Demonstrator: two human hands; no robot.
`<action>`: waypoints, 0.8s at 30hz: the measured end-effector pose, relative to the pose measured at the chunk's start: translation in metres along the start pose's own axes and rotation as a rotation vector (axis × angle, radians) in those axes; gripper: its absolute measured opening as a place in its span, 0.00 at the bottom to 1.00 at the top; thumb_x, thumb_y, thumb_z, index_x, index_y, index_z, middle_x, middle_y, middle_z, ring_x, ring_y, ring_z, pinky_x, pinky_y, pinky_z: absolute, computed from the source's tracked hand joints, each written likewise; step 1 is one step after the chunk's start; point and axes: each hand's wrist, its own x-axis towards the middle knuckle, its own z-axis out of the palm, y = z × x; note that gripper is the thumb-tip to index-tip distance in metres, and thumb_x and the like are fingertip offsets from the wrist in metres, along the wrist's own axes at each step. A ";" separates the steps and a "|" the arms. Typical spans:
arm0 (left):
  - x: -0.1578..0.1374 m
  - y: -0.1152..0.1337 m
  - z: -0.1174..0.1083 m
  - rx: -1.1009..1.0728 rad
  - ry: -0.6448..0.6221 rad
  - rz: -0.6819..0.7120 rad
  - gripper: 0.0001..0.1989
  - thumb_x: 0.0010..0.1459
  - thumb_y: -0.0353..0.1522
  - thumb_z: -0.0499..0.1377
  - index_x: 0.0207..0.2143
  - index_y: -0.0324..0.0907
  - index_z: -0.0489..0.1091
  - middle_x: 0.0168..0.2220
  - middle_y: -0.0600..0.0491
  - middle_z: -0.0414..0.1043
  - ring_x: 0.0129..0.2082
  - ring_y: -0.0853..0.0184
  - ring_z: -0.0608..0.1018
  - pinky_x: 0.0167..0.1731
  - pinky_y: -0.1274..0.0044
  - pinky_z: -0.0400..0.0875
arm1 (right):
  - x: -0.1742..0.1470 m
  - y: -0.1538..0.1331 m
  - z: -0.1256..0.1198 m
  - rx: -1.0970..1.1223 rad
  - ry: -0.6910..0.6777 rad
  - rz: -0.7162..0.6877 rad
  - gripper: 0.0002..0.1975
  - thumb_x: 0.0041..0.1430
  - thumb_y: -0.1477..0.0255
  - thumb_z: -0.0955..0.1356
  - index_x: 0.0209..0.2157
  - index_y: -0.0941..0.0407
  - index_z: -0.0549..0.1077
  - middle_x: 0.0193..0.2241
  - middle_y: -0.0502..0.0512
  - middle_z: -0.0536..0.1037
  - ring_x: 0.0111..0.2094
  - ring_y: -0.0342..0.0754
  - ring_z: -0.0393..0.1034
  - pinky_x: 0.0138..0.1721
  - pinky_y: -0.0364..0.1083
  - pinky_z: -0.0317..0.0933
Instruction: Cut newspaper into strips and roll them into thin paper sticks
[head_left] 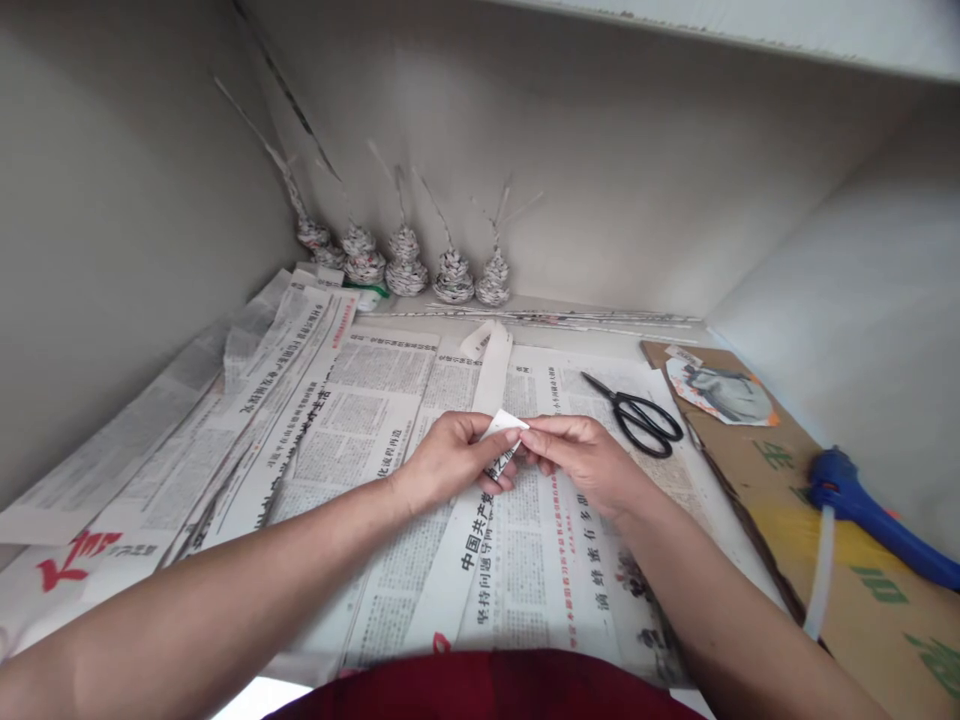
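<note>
A newspaper strip (495, 372) stands up from between my hands, its far end curled over above the printed sheets. My left hand (469, 450) pinches the strip's near end, where a white corner is folded over between thumb and fingers. The fingertips of my right hand (574, 455) close on the same folded corner from the right, touching the left thumb. Beneath both hands lie flat newspaper sheets (375, 400). Black-handled scissors (641, 415) rest on the paper, just beyond my right hand.
Several woven paper gourd shapes (406, 262) line the back wall. Thin rolled paper sticks (570, 320) lie before them. Newspaper strips (187, 440) are piled at left. On the right, a blue glue gun (840, 485) with a glue stick lies on cardboard (720, 460). A shelf (750, 25) overhangs above.
</note>
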 end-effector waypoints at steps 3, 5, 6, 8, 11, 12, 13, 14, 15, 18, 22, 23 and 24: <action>0.000 -0.001 -0.001 0.003 -0.011 0.015 0.17 0.58 0.42 0.58 0.37 0.36 0.74 0.28 0.50 0.74 0.25 0.69 0.77 0.26 0.76 0.74 | -0.001 0.001 -0.002 0.018 -0.026 0.004 0.13 0.58 0.64 0.69 0.42 0.54 0.79 0.27 0.53 0.77 0.29 0.44 0.67 0.28 0.44 0.57; 0.001 -0.001 -0.001 0.003 -0.011 0.021 0.17 0.58 0.42 0.58 0.37 0.36 0.74 0.28 0.50 0.74 0.25 0.69 0.77 0.26 0.76 0.74 | -0.001 0.003 -0.003 0.030 -0.018 0.008 0.15 0.57 0.63 0.69 0.44 0.55 0.79 0.28 0.53 0.77 0.30 0.44 0.67 0.28 0.44 0.57; 0.001 -0.002 -0.001 0.003 -0.011 0.020 0.17 0.58 0.42 0.58 0.38 0.36 0.74 0.28 0.50 0.74 0.25 0.69 0.77 0.26 0.76 0.74 | -0.001 0.004 -0.003 0.033 -0.008 0.007 0.15 0.57 0.63 0.69 0.44 0.55 0.79 0.27 0.53 0.77 0.29 0.44 0.67 0.28 0.43 0.58; 0.001 -0.003 -0.002 0.005 -0.014 0.013 0.17 0.57 0.42 0.59 0.39 0.37 0.74 0.28 0.50 0.74 0.25 0.69 0.77 0.25 0.77 0.74 | 0.000 0.004 -0.002 0.033 0.011 -0.001 0.15 0.56 0.63 0.70 0.44 0.55 0.79 0.27 0.52 0.76 0.29 0.43 0.66 0.28 0.43 0.58; 0.002 -0.004 -0.002 0.016 -0.022 0.016 0.17 0.57 0.43 0.59 0.40 0.37 0.75 0.28 0.50 0.75 0.25 0.69 0.78 0.25 0.77 0.74 | 0.001 0.005 -0.001 0.028 0.034 -0.008 0.14 0.55 0.63 0.70 0.42 0.54 0.80 0.25 0.51 0.75 0.27 0.43 0.65 0.27 0.43 0.58; 0.002 -0.004 -0.002 0.020 -0.022 0.019 0.17 0.57 0.43 0.59 0.40 0.37 0.75 0.28 0.50 0.75 0.25 0.69 0.78 0.25 0.77 0.74 | 0.001 0.005 -0.001 0.027 0.041 -0.005 0.14 0.55 0.63 0.71 0.42 0.54 0.80 0.25 0.51 0.75 0.27 0.42 0.65 0.27 0.43 0.58; 0.002 -0.004 -0.002 0.022 -0.020 0.021 0.17 0.57 0.43 0.59 0.39 0.37 0.75 0.28 0.50 0.74 0.25 0.69 0.78 0.25 0.77 0.74 | 0.001 0.005 -0.001 0.027 0.049 -0.001 0.14 0.54 0.63 0.71 0.41 0.53 0.80 0.25 0.51 0.75 0.26 0.42 0.65 0.27 0.43 0.58; 0.002 -0.005 -0.001 0.025 -0.018 0.022 0.17 0.57 0.43 0.59 0.39 0.37 0.74 0.28 0.50 0.74 0.25 0.69 0.78 0.25 0.76 0.74 | 0.002 0.005 0.000 0.029 0.055 0.003 0.14 0.54 0.63 0.71 0.41 0.53 0.80 0.24 0.51 0.75 0.26 0.42 0.64 0.27 0.43 0.58; 0.002 -0.005 -0.001 0.028 -0.015 0.022 0.18 0.57 0.43 0.59 0.39 0.36 0.74 0.28 0.50 0.74 0.25 0.69 0.78 0.25 0.76 0.74 | 0.002 0.005 0.000 0.032 0.062 0.006 0.14 0.54 0.63 0.72 0.41 0.53 0.80 0.24 0.50 0.75 0.26 0.42 0.64 0.27 0.43 0.58; 0.002 -0.005 -0.001 0.038 -0.009 0.025 0.17 0.57 0.43 0.59 0.38 0.36 0.74 0.28 0.50 0.74 0.25 0.69 0.78 0.25 0.77 0.74 | 0.002 0.005 0.000 0.033 0.079 0.007 0.13 0.53 0.64 0.72 0.39 0.52 0.81 0.24 0.50 0.75 0.25 0.41 0.63 0.26 0.43 0.57; 0.002 -0.006 0.000 0.051 0.010 0.032 0.17 0.57 0.42 0.59 0.37 0.36 0.73 0.28 0.50 0.74 0.25 0.69 0.78 0.25 0.77 0.75 | 0.002 0.004 0.001 0.017 0.083 0.002 0.12 0.53 0.63 0.72 0.38 0.52 0.81 0.23 0.50 0.75 0.23 0.41 0.62 0.26 0.43 0.57; 0.001 -0.006 0.000 0.056 0.020 0.030 0.17 0.57 0.42 0.59 0.37 0.36 0.73 0.28 0.50 0.74 0.25 0.69 0.78 0.25 0.77 0.75 | 0.002 0.004 0.001 0.012 0.083 0.001 0.12 0.52 0.63 0.72 0.38 0.53 0.81 0.23 0.50 0.75 0.23 0.41 0.62 0.26 0.43 0.57; 0.001 -0.006 0.001 0.060 0.029 0.028 0.17 0.57 0.42 0.59 0.37 0.36 0.73 0.28 0.50 0.74 0.24 0.69 0.78 0.24 0.77 0.75 | 0.002 0.004 0.002 0.008 0.084 -0.001 0.12 0.52 0.63 0.72 0.38 0.53 0.81 0.23 0.50 0.75 0.23 0.41 0.61 0.26 0.43 0.57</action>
